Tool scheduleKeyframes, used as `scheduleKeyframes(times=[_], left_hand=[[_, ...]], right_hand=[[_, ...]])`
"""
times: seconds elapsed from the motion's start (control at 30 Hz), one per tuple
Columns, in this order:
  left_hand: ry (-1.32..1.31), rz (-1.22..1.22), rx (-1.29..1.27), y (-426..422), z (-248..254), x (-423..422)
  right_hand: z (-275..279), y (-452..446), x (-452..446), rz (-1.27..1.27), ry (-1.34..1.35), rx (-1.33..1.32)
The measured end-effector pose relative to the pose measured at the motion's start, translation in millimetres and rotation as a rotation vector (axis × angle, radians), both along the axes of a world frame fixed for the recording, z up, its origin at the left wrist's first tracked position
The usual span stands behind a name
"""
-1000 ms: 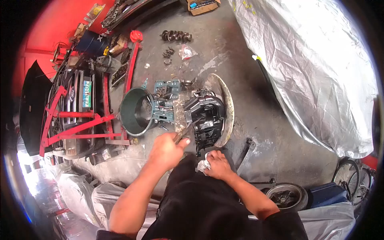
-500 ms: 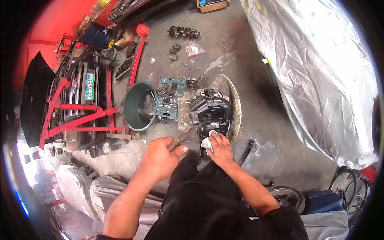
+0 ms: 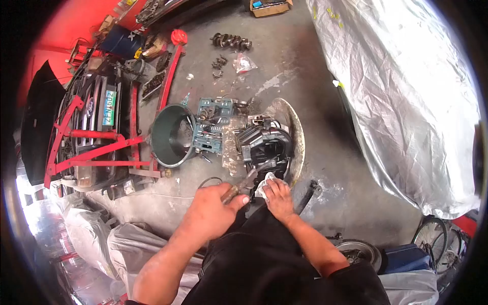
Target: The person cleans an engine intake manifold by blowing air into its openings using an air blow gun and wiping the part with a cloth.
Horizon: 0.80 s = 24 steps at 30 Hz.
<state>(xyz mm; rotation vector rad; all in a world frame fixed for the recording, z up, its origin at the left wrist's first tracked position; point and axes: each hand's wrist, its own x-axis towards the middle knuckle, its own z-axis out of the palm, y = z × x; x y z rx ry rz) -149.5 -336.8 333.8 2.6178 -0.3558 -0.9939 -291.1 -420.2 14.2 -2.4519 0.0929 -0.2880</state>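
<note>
A worn hand tool with a metal end is gripped in my left hand, its tip pointing up and right toward a black plastic assembly. My right hand presses a crumpled white cloth against the lower edge of that assembly. The black part rests by a round, stained pan or basin. Left of it lie an open teal tool case with sockets and a deep green tub. The tool's exact type is hard to make out.
Red hoist legs stand at the left before a car front. A silver cover drapes a large shape at the right. Farther off lie a crankshaft and a plastic bag. A wheel is at lower right.
Since a second ago, my right hand has moved up with the cloth onto the assembly's lower edge. My left hand still holds the tool, slightly lower. The camera view has shifted slightly.
</note>
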Motion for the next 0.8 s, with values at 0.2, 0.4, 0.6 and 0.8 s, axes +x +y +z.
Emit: scheduleKeyframes(times=[0.2, 0.4, 0.6, 0.8], left_hand=[[-0.044, -0.195, 0.031, -19, -5, -19], [-0.035, -0.245, 0.065, -30, -3, -16], [-0.015, -0.153, -0.018, -19, 12, -15], [-0.042, -0.103, -0.064, -2, -1, -18]], right_hand=[[6, 13, 19, -0.017, 0.148, -0.127], [1, 12, 15, -0.010, 0.102, -0.151], [29, 2, 3, 0.044, 0.088, 0.003], [35, -17, 18, 0.018, -0.076, -0.099]])
